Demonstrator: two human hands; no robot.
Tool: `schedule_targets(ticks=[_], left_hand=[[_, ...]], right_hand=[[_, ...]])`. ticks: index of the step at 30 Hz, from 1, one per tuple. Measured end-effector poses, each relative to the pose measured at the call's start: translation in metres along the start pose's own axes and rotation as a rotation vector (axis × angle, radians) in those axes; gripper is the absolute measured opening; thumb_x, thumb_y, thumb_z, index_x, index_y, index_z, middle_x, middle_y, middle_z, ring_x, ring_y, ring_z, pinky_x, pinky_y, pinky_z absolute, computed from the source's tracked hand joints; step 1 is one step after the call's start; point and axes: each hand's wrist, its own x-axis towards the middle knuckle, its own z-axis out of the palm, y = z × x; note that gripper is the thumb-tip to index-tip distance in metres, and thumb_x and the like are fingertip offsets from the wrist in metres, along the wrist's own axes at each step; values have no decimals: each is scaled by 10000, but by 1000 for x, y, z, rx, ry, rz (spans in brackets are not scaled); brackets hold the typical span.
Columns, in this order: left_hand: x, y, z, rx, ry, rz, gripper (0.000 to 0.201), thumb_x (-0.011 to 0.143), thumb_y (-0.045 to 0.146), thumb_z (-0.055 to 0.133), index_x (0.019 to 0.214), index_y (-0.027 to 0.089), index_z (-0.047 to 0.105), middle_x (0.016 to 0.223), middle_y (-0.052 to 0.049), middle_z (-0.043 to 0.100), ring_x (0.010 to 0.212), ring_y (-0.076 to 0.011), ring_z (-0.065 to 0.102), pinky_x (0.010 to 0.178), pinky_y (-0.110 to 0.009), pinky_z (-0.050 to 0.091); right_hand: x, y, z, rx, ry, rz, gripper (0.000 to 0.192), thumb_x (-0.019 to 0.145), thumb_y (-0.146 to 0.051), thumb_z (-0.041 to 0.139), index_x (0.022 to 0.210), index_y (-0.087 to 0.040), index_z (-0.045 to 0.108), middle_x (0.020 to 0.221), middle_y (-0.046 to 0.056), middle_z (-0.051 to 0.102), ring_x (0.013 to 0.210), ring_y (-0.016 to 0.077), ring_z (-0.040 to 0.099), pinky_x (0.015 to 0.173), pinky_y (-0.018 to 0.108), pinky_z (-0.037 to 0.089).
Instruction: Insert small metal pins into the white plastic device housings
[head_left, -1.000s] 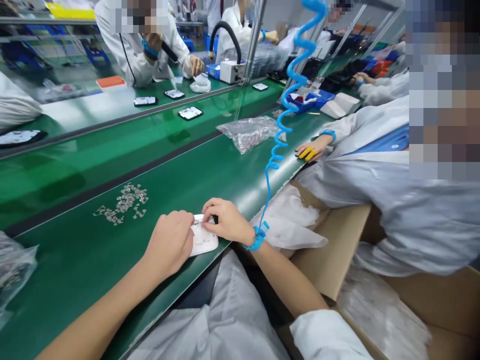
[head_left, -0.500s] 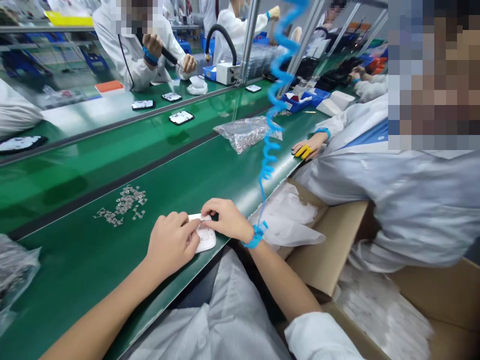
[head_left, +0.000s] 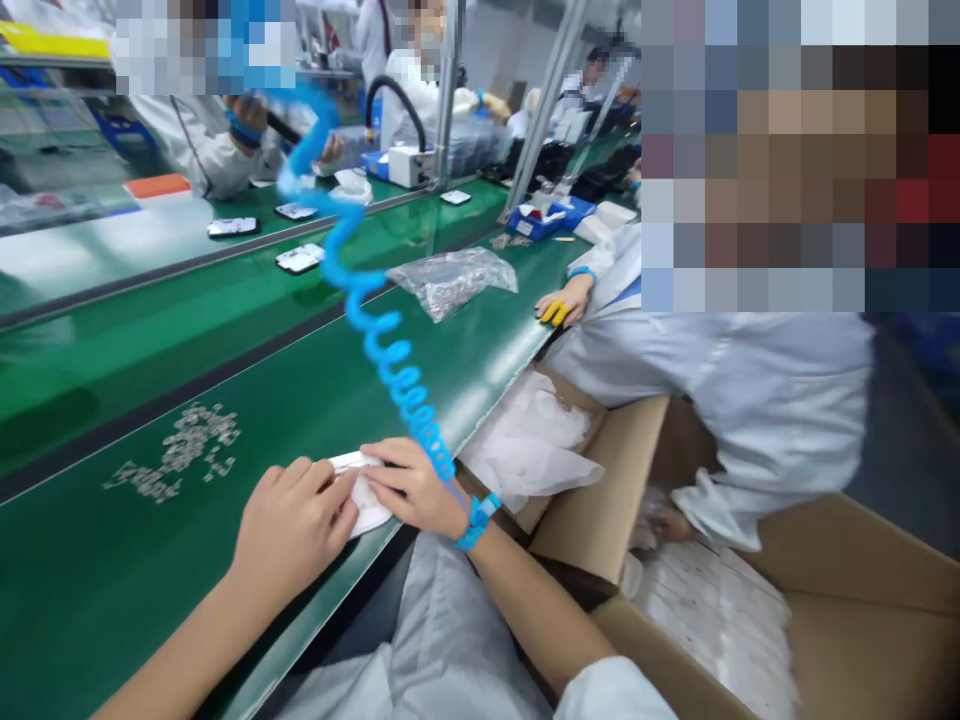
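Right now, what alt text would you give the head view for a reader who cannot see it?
Both bare hands, left hand and right hand, press on a small white part at the near edge of a green conveyor belt. A blue coiled cord runs to the right wrist; small metal pieces lie to the left, a cardboard box to the right.

Glossy green belt (head_left: 225, 600); matt cardboard box (head_left: 862, 620) (plain brown)

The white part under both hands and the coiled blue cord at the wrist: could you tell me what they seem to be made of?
White part: probably moulded plastic, smooth and matte, with rounded corners. Coiled blue cord: likely flexible plastic or rubber sheathing, slightly glossy, holding its spring shape down to the blue wrist strap.
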Motion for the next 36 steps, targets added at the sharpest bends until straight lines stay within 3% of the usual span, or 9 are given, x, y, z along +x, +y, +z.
schedule_targets(ticks=[8, 12, 17, 26, 32, 36], left_hand=[[-7, -14, 19, 26, 43, 123, 190, 916, 254, 527, 920, 227, 715, 858, -89, 664, 814, -273, 555, 652, -413, 328], [-12, -21, 26, 40, 31, 182, 206, 894, 213, 527, 948, 255, 722, 904, -85, 676, 835, -272, 564, 649, -407, 317], [-16, -24, 31, 123, 57, 248, 280, 879, 137, 520, 990, 286, 729, 980, -70, 696, 846, -271, 569, 653, -413, 331], [-13, -15, 20, 178, -9, 250, 327, 850, 51, 523, 950, 274, 741, 1057, -66, 716, 912, -296, 599, 686, -448, 376], [-7, -12, 17, 91, 58, 222, 290, 883, 97, 497, 913, 253, 740, 901, -73, 707, 820, -273, 577, 669, -421, 326], [-1, 1, 6, 86, 28, 94, 242, 943, 237, 511, 833, 199, 723, 735, -68, 653, 764, -260, 567, 678, -418, 321]], right_hand=[[5, 4, 5, -255, -3, -80, 254, 1001, -272, 517, 1055, -152, 734, 1288, 90, 678, 1163, 132, 626, 1072, 254, 519], [7, 2, 2, -287, -98, -45, 246, 1005, -274, 512, 1072, -159, 718, 1313, 86, 665, 1196, 134, 613, 1064, 264, 528], [10, 1, -1, -328, -115, -96, 233, 1000, -255, 506, 1073, -150, 702, 1280, 93, 677, 1186, 144, 616, 1086, 290, 515], [12, 3, -4, -442, -127, -211, 223, 995, -262, 510, 1089, -153, 681, 1250, 92, 685, 1126, 153, 619, 1072, 296, 518], [16, 0, -8, -472, -205, -229, 218, 1007, -266, 492, 989, -166, 684, 1225, 87, 671, 1153, 159, 584, 1067, 298, 503], [15, -1, -8, -262, -173, -119, 236, 981, -223, 501, 881, -162, 706, 1129, 100, 705, 1125, 181, 615, 1023, 327, 519]])
